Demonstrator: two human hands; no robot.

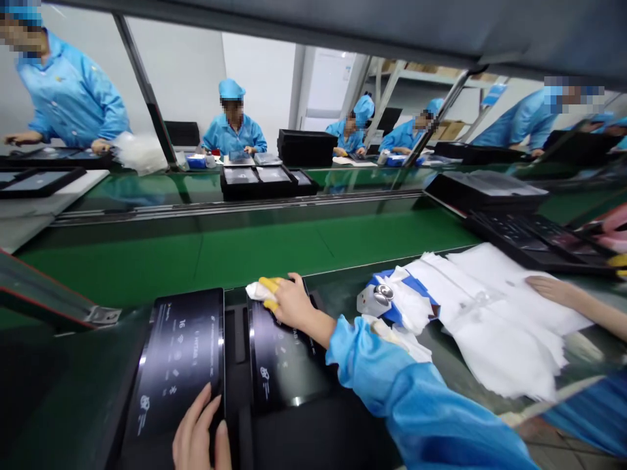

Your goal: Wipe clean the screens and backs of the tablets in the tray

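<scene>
Two dark tablets with white print on their glass lie side by side in a black tray (238,391). My right hand (294,303), with yellow covers on some fingertips, is closed around a white wiping cloth (255,292). That cloth rests at the far left corner of the right tablet (287,369). Across the near right edge of the left tablet (179,356) lies my left hand (198,434). Its fingers are stretched out and hold nothing; part of it is cut off by the bottom of the frame.
Beyond the tray runs a green conveyor belt (245,245). To the right are a blue box (399,297) with white cloths and a spread of white sheets (494,320), where another person's hand (558,290) rests. Black trays (269,186) and several co-workers in blue are across the belt.
</scene>
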